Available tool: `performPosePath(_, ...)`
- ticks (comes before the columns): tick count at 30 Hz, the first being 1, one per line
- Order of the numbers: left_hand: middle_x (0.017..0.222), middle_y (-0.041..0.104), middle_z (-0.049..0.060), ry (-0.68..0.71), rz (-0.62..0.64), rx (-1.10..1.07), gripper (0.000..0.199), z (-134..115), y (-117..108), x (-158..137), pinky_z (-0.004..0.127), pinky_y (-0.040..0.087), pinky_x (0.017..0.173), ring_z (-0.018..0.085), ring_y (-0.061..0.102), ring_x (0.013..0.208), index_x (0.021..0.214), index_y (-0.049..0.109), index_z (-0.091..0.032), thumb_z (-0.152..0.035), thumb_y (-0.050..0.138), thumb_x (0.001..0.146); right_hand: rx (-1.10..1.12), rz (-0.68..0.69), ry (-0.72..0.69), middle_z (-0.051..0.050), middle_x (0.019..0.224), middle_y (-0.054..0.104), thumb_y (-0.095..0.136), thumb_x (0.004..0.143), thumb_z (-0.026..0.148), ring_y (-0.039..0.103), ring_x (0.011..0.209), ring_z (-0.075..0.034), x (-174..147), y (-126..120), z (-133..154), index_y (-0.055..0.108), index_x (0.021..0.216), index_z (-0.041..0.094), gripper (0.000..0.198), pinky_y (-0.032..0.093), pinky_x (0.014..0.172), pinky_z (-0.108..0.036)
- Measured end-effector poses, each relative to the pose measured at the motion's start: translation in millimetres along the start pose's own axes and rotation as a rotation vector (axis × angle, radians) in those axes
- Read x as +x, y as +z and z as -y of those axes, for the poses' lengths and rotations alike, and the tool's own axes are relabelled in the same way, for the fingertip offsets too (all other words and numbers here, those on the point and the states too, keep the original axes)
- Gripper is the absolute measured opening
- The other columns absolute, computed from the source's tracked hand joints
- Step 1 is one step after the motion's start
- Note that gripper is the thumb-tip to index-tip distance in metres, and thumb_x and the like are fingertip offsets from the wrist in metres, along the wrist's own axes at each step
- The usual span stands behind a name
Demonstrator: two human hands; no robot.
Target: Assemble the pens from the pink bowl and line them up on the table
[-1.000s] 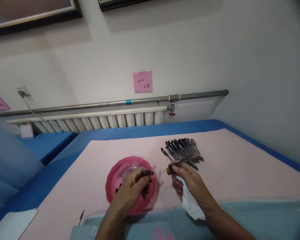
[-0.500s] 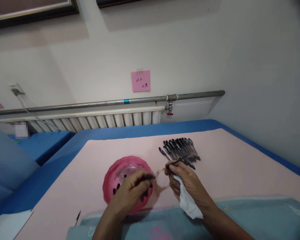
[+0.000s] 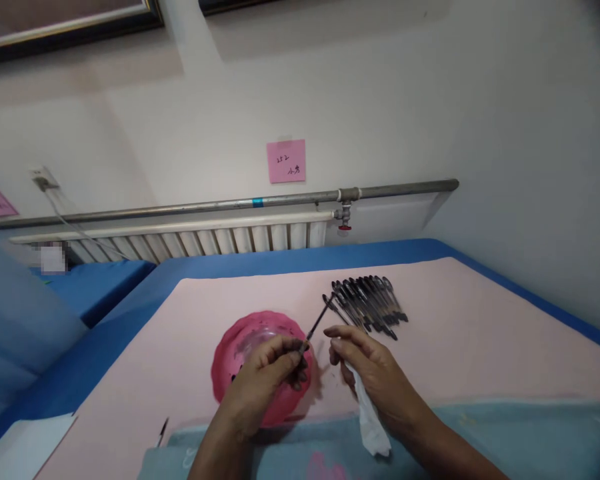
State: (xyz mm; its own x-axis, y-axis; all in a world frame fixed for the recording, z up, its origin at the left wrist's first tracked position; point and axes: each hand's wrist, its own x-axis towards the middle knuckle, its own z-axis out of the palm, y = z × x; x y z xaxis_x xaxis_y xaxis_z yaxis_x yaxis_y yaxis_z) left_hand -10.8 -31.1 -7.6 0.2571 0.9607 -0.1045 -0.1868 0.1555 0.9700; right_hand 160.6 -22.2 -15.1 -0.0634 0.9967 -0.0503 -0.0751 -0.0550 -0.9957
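Over the pink bowl (image 3: 220, 353), my left hand (image 3: 273, 373) pinches a pen (image 3: 321, 316) between thumb and fingertips. Its thin dark length slants up and right, and its lower end is hidden in the fingers. My right hand (image 3: 367, 363) is just to the right of it, thumb and index finger free of the pen. A crumpled white tissue (image 3: 373, 427) is tucked under its curled lower fingers and hangs down. Dark smudges mark the fingertips of both hands. Beyond the right hand, several black-capped pens (image 3: 367, 303) lie side by side in a row.
A pink sheet (image 3: 450, 333) covers the blue table (image 3: 300, 259). Along the front edge lies a blue-green cloth (image 3: 505, 433). A single pen (image 3: 163, 430) and a white paper (image 3: 25, 443) are at the near left. A radiator (image 3: 240, 239) and pipe (image 3: 405, 191) run along the wall.
My right hand has let go of the dark refill, which now extends from my left fingers toward the pen row. The right thumb and index finger have opened; the tissue stays in that hand.
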Motion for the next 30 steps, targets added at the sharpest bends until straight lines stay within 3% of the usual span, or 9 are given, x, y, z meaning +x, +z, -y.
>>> performPosePath(6, 0.08, 0.065, 0.005, 0.064, -0.127, -0.174, 0.02, 0, -4, 4, 0.023, 0.039, 0.067, 0.012, 0.056, 0.075, 0.087, 0.064, -0.014, -0.024, 0.068, 0.07, -0.11, 0.144, -0.028, 0.004, 0.06, 0.053, 0.056, 0.074, 0.029, 0.045, 0.048, -0.009, -1, 2, -6, 0.063, 0.076, 0.019, 0.013, 0.035, 0.047, -0.023)
performPosePath(14, 0.074, 0.06, 0.001, 0.044, -0.048, -0.078, 0.018, 4, 5, 4, 0.023, 0.039, 0.06, 0.009, 0.051, 0.063, 0.083, 0.063, -0.014, -0.022, 0.069, 0.068, -0.148, 0.313, -0.042, 0.001, 0.069, 0.059, 0.063, 0.072, 0.03, 0.053, 0.066, -0.014, -9, 10, -8, 0.067, 0.081, 0.018, 0.015, 0.041, 0.064, -0.024)
performPosePath(21, 0.071, 0.059, 0.0, -0.006, -0.023, -0.006, 0.02, -1, 3, 3, 0.023, 0.039, 0.058, 0.009, 0.051, 0.061, 0.081, 0.063, -0.014, -0.023, 0.07, 0.064, -0.216, 0.288, -0.038, 0.005, 0.055, 0.05, 0.06, 0.072, 0.025, 0.044, 0.052, -0.011, -11, 14, -7, 0.062, 0.065, 0.02, 0.009, 0.034, 0.051, -0.022)
performPosePath(23, 0.078, 0.062, 0.002, 0.029, -0.114, 0.038, 0.027, -7, -11, 1, 0.023, 0.04, 0.059, 0.009, 0.052, 0.063, 0.089, 0.064, -0.014, -0.026, 0.069, 0.065, -0.198, 0.26, -0.022, 0.006, 0.051, 0.049, 0.058, 0.072, 0.026, 0.044, 0.05, -0.011, -11, 13, -6, 0.057, 0.063, 0.021, 0.01, 0.034, 0.049, -0.022)
performPosePath(27, 0.078, 0.061, 0.002, 0.109, -0.499, 0.133, 0.028, -19, -47, -4, 0.022, 0.041, 0.058, 0.009, 0.051, 0.063, 0.088, 0.062, -0.014, -0.035, 0.064, 0.069, -0.114, 0.206, 0.02, 0.007, 0.047, 0.047, 0.057, 0.072, 0.029, 0.044, 0.045, -0.01, -8, 9, -5, 0.05, 0.059, 0.021, 0.017, 0.034, 0.045, -0.022)
performPosePath(30, 0.074, 0.06, 0.001, 0.065, -0.608, 0.301, 0.025, -21, -63, -6, 0.023, 0.04, 0.056, 0.011, 0.052, 0.064, 0.081, 0.061, -0.015, -0.036, 0.062, 0.068, -0.088, 0.196, 0.028, 0.007, 0.049, 0.049, 0.055, 0.073, 0.029, 0.046, 0.045, -0.01, -4, 8, -6, 0.049, 0.059, 0.021, 0.017, 0.035, 0.045, -0.022)
